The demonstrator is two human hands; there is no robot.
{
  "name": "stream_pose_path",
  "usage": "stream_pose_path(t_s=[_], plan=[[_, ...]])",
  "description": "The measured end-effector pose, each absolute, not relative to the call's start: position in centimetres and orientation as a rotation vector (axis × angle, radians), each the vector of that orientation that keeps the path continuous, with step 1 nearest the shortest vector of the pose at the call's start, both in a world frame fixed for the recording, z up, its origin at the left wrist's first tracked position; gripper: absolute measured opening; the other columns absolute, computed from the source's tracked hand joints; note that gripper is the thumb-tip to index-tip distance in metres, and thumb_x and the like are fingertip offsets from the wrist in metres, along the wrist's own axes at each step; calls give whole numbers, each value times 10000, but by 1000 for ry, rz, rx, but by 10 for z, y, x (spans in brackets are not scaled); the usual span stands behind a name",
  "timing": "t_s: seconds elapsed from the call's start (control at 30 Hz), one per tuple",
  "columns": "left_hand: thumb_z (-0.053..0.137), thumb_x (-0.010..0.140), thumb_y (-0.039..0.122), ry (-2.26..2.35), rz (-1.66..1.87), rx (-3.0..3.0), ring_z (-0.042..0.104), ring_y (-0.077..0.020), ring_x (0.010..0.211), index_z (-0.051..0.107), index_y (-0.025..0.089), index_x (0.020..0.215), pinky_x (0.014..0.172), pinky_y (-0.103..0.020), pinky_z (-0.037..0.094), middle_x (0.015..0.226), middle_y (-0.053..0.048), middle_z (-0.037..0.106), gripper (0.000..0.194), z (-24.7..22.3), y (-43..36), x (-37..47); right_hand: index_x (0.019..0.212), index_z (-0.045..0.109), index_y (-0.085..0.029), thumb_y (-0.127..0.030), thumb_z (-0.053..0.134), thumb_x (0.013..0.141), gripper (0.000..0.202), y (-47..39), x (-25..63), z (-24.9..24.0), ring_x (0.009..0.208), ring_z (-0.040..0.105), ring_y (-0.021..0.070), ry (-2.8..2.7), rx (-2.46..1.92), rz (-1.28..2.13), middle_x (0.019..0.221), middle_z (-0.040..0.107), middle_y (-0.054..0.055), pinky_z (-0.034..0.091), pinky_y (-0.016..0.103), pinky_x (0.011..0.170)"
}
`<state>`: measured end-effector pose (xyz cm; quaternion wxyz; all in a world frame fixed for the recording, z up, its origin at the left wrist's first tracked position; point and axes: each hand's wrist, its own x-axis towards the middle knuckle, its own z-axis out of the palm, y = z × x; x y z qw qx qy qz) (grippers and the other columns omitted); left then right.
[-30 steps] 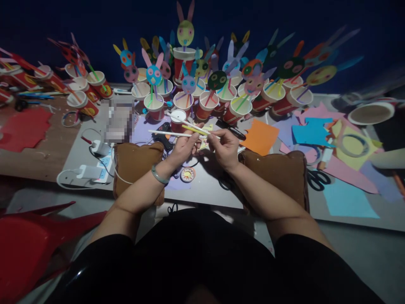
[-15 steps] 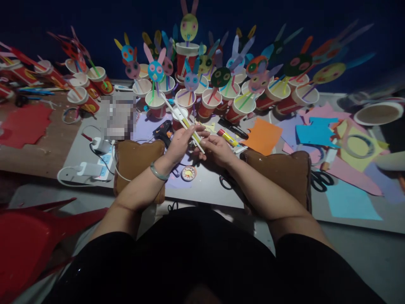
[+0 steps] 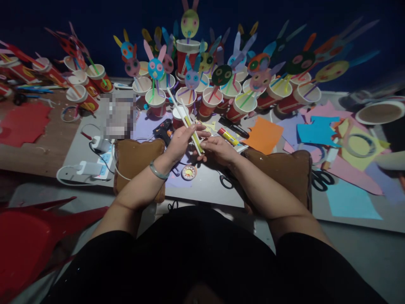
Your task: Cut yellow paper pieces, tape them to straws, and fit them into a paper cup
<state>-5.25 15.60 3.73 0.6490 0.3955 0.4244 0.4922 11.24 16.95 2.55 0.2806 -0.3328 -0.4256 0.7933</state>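
Note:
My left hand is closed round a couple of slim white sticks, which look like straws, with a narrow yellow strip along them. They slant from upper left to lower right. Thumb and fingers of my right hand pinch at the lower end of the yellow strip; the exact grip is partly hidden. A white-rimmed paper cup stands just beyond my left hand. Left of that hand lies a black glue gun. Close to my right hand are a red and yellow glue stick and a black marker.
Several red paper cups with rabbit faces on straws line the back. Two brown cushions lie under my forearms. Scissors, orange paper, a round dial and a power strip lie around.
The white sticks have turned a little more upright, and the yellow strip shows lower beside my right fingers. Both hands stay in nearly the same place.

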Motion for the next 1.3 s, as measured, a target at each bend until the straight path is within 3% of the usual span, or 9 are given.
stream_pose_path(t_s=[0.3, 0.67, 0.9, 1.3], plan=[[608, 880, 607, 983, 1091, 870, 719, -154, 660, 651, 94, 1110, 439, -192, 478, 968, -152, 789, 564, 42, 155, -51, 772, 769, -86, -483, 864, 710, 413, 170, 115, 19, 492, 673, 122, -1299, -822, 2137, 672, 770, 99, 536, 192, 474], [605, 888, 595, 958, 1094, 875, 696, -136, 599, 644, 96, 1118, 431, -194, 475, 930, -140, 784, 551, 41, 156, -51, 731, 750, -119, -454, 885, 695, 363, 167, 112, 21, 528, 703, 123, -1231, -804, 2129, 772, 795, 80, 529, 180, 458], [602, 883, 596, 973, 1067, 901, 734, -176, 685, 657, 115, 1137, 461, -224, 505, 959, -136, 785, 546, 36, 155, -53, 746, 763, -105, -479, 860, 719, 388, 171, 118, 22, 465, 656, 109, -1333, -816, 2199, 621, 750, 79, 531, 183, 466], [587, 869, 650, 999, 1044, 904, 702, -160, 626, 657, 114, 1117, 483, -239, 493, 930, -137, 783, 595, 41, 155, -52, 782, 732, -90, -426, 864, 732, 365, 170, 119, 25, 514, 694, 118, -1343, -810, 2269, 730, 790, 100, 527, 180, 464]])
